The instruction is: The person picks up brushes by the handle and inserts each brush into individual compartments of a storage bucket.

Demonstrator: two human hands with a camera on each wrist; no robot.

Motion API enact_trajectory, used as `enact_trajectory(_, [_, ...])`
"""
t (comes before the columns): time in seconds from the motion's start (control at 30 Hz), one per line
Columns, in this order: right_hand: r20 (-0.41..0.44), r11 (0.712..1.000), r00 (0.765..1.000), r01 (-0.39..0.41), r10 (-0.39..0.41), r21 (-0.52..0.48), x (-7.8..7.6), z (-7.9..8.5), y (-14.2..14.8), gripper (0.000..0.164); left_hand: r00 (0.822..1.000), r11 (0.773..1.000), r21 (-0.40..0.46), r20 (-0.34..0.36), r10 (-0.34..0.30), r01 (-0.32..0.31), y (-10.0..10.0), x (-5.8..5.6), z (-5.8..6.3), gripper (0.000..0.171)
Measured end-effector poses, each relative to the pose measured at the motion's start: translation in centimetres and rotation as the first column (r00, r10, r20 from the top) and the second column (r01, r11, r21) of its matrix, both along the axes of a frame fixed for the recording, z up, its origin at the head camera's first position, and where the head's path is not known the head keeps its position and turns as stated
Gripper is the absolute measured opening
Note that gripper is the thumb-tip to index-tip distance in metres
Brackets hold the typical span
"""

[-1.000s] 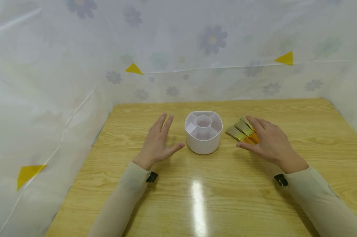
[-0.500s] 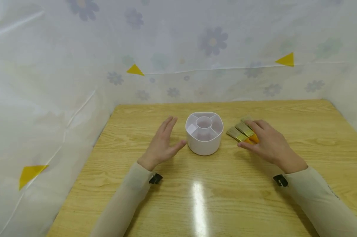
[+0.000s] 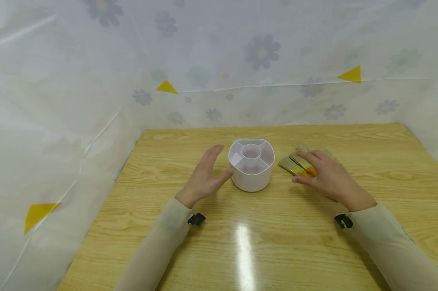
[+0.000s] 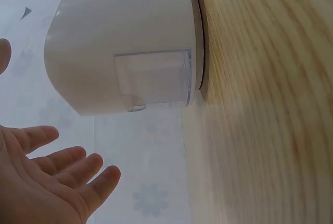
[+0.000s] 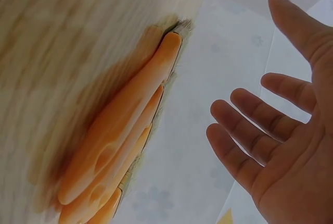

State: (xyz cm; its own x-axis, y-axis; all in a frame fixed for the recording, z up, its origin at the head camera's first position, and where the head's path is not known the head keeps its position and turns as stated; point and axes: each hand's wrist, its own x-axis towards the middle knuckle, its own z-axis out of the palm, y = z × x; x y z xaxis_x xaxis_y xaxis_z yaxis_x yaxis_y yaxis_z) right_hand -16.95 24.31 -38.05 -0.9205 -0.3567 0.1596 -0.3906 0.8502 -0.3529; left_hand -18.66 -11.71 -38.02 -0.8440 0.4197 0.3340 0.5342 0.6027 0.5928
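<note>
A white round desk organizer stands upright on the table, split into several compartments around a central ring. My left hand is beside its left wall, fingers spread. The left wrist view shows this hand apart from the organizer, which has a clear panel low on its side. Several flat paintbrushes with orange handles lie fanned out to the right. Over them hovers my right hand, hiding most of the handles. In the right wrist view, the orange handles lie apart from the right hand.
The wood-grain table runs back to a flower-patterned plastic sheet, with more sheeting at both sides. Yellow triangular tape pieces stick to the sheet. A black wrist strap piece shows on the left sleeve.
My left hand has moved right, closer to the organizer. My right hand has shifted slightly over the brushes. Organizer and brushes keep their places on the table.
</note>
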Motion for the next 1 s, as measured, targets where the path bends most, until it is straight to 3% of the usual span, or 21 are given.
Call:
enact_trajectory(0.2, [0.032, 1.0, 0.999, -0.021, 0.021, 0.005, -0.2, 0.0, 0.1, 0.079, 1.0, 0.998, 0.056, 0.002, -0.005, 0.005, 0.5, -0.5, -0.3, 0.071])
enact_trajectory(0.4, [0.058, 1.0, 0.998, -0.027, 0.027, 0.005, -0.4, -0.1, 0.1, 0.076, 0.998, 0.989, 0.145, 0.053, -0.028, 0.021, 1.0, -0.9, -0.8, 0.061])
enact_trajectory(0.7, [0.1, 0.999, 0.994, -0.039, 0.037, 0.012, -0.9, 0.1, 0.1, 0.077, 0.992, 0.958, 0.285, 0.119, -0.032, -0.003, 1.9, -1.3, -1.2, 0.056])
enact_trajectory(1.0, [0.14, 0.999, 0.99, -0.034, 0.029, 0.032, -1.1, 0.4, -0.1, 0.075, 0.984, 0.933, 0.358, 0.172, -0.039, -0.026, 2.4, -1.5, -1.4, 0.051])
